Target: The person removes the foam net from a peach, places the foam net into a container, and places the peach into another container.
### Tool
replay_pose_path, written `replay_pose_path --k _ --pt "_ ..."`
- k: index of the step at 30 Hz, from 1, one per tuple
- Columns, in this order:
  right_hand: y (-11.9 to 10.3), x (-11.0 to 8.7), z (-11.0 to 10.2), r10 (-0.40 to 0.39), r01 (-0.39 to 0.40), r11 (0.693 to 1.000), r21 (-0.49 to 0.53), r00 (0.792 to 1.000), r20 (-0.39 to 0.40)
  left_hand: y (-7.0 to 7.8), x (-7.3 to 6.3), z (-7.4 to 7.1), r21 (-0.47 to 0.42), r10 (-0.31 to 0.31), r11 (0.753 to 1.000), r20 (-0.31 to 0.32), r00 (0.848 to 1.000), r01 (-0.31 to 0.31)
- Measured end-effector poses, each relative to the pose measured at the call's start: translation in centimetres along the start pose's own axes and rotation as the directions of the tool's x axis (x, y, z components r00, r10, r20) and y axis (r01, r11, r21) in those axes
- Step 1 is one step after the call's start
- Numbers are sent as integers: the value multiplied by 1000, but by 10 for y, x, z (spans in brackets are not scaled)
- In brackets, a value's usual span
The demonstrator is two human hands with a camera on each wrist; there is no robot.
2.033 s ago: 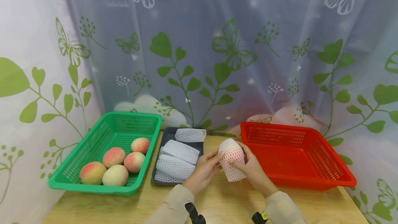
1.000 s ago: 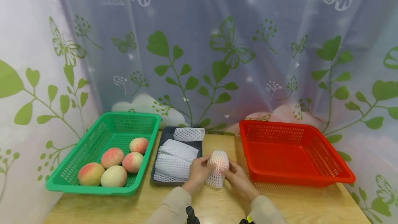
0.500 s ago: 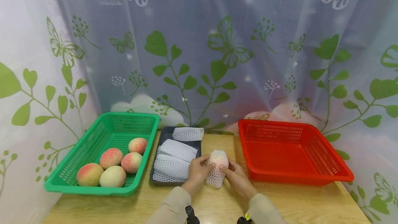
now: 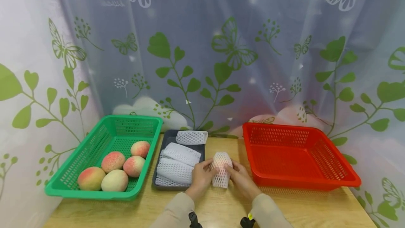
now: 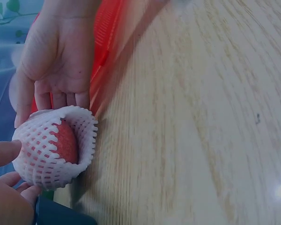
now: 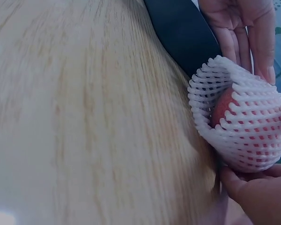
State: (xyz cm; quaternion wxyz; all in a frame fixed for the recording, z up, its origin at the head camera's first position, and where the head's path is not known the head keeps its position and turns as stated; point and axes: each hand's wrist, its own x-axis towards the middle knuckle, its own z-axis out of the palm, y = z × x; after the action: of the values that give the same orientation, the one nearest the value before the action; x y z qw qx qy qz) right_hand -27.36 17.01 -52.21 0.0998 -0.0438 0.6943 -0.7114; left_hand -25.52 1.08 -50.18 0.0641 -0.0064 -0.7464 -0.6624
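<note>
A peach (image 5: 67,143) sits inside a white foam net sleeve (image 4: 222,170), held just over or on the table between both hands. From the left side, the left hand (image 4: 201,178) grips the netted peach with thumb and fingers. Opposite it, the right hand (image 4: 243,182) grips the right side, thumb on the front of the net. The sleeve's loose open end points toward the person; both wrist views show the red peach through that opening. In the right wrist view the net (image 6: 253,126) wraps closely round the fruit's far part.
On the left, a green basket (image 4: 95,193) holds several peaches (image 4: 114,180). Beside it a dark grey tray (image 4: 171,135) carries several foam net sleeves (image 4: 175,170). A red basket (image 4: 300,182) stands on the right of the wooden table (image 4: 218,210). Behind hangs a printed curtain (image 4: 202,62).
Over two seconds both hands brought the netted peach down and to the left, away from the red basket. In the last half second its loose end has swung slightly rightward; the grip stays.
</note>
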Motion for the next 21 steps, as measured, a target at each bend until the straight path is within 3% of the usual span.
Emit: replay_pose_path --k 7,14,21 --pt "-4 -1 0 4 -4 1000 -26 1000 -23 1 0 2 -34 -29 999 -18 999 29" --pt "-9 -3 1 16 -21 996 -86 998 -60 6 -1 0 -76 -45 996 4 999 45" --pt "-14 -6 4 -78 50 969 -240 991 -105 8 1 -2 -115 -50 992 36 998 53"
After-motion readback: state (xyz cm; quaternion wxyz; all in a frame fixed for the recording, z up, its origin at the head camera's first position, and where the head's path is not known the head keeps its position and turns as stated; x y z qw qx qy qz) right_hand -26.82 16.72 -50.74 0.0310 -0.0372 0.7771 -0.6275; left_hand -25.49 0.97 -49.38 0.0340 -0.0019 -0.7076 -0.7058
